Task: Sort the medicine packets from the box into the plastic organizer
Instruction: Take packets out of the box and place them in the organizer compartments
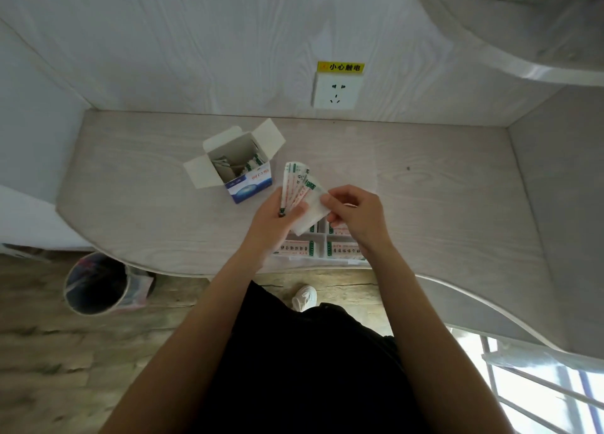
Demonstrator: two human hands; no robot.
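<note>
Head view: left hand [277,211] grips a fan of medicine packets [299,180], long axes pointing away toward the open box [243,169]. Right hand [351,211] pinches the nearest white packet [310,211] at its right edge. Plastic organizer [322,247] sits directly below both hands, so the drop is straight down; right hand is nearer.

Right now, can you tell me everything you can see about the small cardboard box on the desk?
The box is small, of thin cardboard, white and blue on its outer faces with red print on the front. It stands upright on the pale wooden desk, at the left of both hands, which do not touch it. Its top is open, with three white flaps spread outward. Inside, some packets remain, leaning loosely against the walls. Their print is too small to read.
</note>
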